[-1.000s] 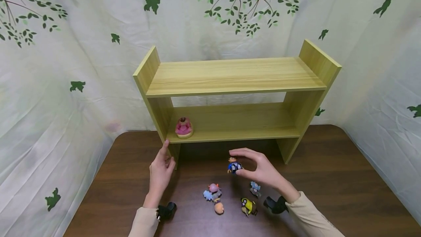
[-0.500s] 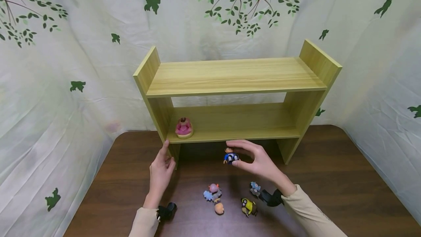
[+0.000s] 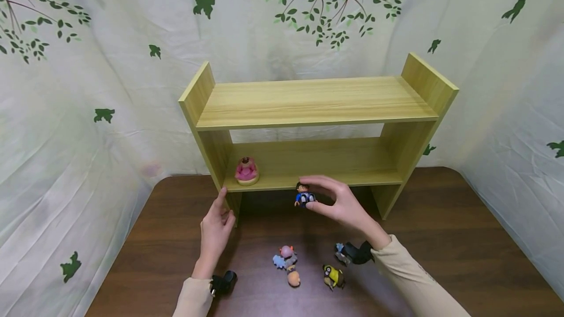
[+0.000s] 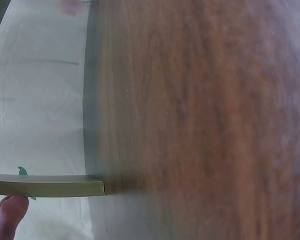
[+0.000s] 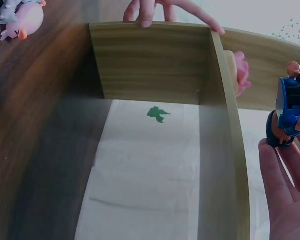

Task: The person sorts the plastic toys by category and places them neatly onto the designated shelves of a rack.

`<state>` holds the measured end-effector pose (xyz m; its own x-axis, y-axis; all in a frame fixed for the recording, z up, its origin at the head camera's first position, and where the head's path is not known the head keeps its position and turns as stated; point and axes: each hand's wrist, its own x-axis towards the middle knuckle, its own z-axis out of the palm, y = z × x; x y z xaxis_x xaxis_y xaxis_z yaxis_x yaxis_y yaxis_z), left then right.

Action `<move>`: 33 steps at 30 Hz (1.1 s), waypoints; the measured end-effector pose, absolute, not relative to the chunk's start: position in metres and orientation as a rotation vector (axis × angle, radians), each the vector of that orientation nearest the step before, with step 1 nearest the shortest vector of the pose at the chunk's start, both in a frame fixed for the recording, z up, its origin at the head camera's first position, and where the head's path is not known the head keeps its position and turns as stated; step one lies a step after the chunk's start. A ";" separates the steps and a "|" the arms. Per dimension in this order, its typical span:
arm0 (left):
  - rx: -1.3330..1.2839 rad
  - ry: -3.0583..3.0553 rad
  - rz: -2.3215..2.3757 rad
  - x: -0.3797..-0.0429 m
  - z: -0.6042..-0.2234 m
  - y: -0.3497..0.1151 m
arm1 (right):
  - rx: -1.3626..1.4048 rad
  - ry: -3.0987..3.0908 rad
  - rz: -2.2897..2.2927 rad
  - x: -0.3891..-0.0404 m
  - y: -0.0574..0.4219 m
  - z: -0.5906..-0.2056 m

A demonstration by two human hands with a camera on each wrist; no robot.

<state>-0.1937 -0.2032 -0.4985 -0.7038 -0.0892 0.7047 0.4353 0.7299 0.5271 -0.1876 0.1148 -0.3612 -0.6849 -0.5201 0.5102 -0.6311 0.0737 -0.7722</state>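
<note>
White cloth printed with green leaves (image 3: 88, 160) fills the far left of my feed, and beside it I've got my left hand (image 3: 216, 231): fingers loosely spread, index straight, its tip touching the corner where the lower board meets the left side panel of the pale yellow wood-grain shelf unit (image 3: 317, 101). Just right of that fingertip, a pink bear-like figure on a cream base (image 3: 246, 171) sits on the lower board. Down on the dark brown wooden counter (image 3: 154, 258), a pink, light-blue and peach toy cluster (image 3: 288, 263). And here's the one in play, a dark-haired toy figure in blue (image 3: 304, 195), up in the air near the lower board's front edge. My right hand (image 3: 339, 204) has it pinched, fingers over its head, thumb below. Farther right on the counter, a yellow-and-black toy (image 3: 333, 277), then a blue-grey toy (image 3: 340, 254), partly hidden by my black wrist camera (image 3: 360, 253).
</note>
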 end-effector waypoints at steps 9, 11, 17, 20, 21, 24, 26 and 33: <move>-0.266 -2.194 -0.917 -0.193 -0.497 -0.203 | 1.150 -2.270 1.708 -0.195 0.111 -0.355; -0.267 -2.196 -0.913 -0.193 -0.497 -0.203 | 1.134 -2.283 1.729 -0.197 0.110 -0.354; -0.266 -2.198 -0.906 -0.194 -0.499 -0.203 | 1.096 -2.317 1.767 -0.204 0.106 -0.350; -0.269 -2.197 -0.905 -0.194 -0.499 -0.204 | 1.088 -2.332 1.764 -0.207 0.104 -0.348; -0.270 -2.197 -0.904 -0.194 -0.499 -0.204 | 1.087 -2.335 1.764 -0.208 0.103 -0.347; -0.272 -2.198 -0.906 -0.194 -0.499 -0.204 | 1.079 -2.353 1.749 -0.210 0.101 -0.345; -0.271 -2.198 -0.910 -0.194 -0.499 -0.204 | 1.076 -2.364 1.737 -0.211 0.100 -0.344; -0.265 -2.191 -0.922 -0.194 -0.500 -0.204 | 1.072 -2.399 1.712 -0.217 0.095 -0.341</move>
